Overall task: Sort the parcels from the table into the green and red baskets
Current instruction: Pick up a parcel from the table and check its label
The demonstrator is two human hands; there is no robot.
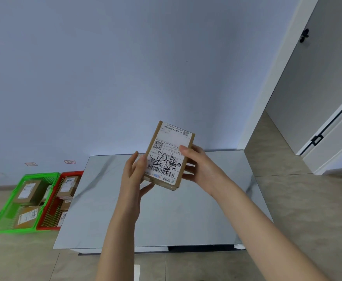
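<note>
Left forearm (121, 230): bare, enters at the bottom edge, rises almost vertically. Right forearm (253, 216): bare, enters from the lower right, runs diagonally up and to the left. Both hands are raised in front of the body at about the same height, palms turned toward each other, with one parcel (169, 157) between them. Left hand (134, 175): thumb against the parcel's left edge, index finger extended upward, remaining fingers under the lower left corner. Right hand (198, 167): thumb on the front face, fingers wrapped behind the right edge
</note>
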